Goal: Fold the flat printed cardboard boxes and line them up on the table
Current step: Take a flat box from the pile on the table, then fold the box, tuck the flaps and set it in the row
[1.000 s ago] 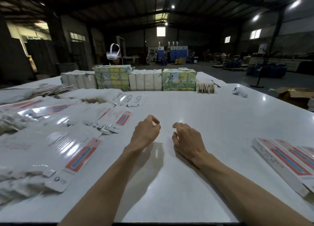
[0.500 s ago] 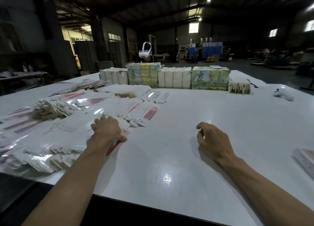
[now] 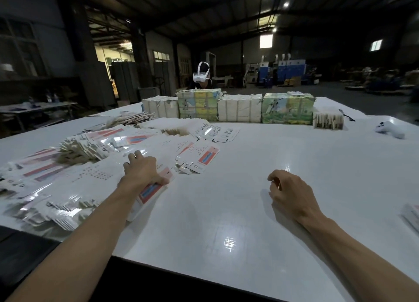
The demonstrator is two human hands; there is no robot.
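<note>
Meanwhile, in the head view, the left hand [image 3: 145, 172] had gone from the bare table [image 3: 226, 188], where it hovered close beside the right a second before, out to the pile of flat boxes [image 3: 90, 177] on the left. It lay on the pile's near edge, fingers curled over the top flat box [image 3: 150, 191] and thumb on its red-and-blue print, gripping it. That box's near end looked slightly raised. The right hand [image 3: 292, 193] had stayed over bare tabletop, well apart from the pile, fingers loosely curled, holding nothing. More printed boxes [image 3: 411, 213] lay at the table's right edge, beyond that hand.
</note>
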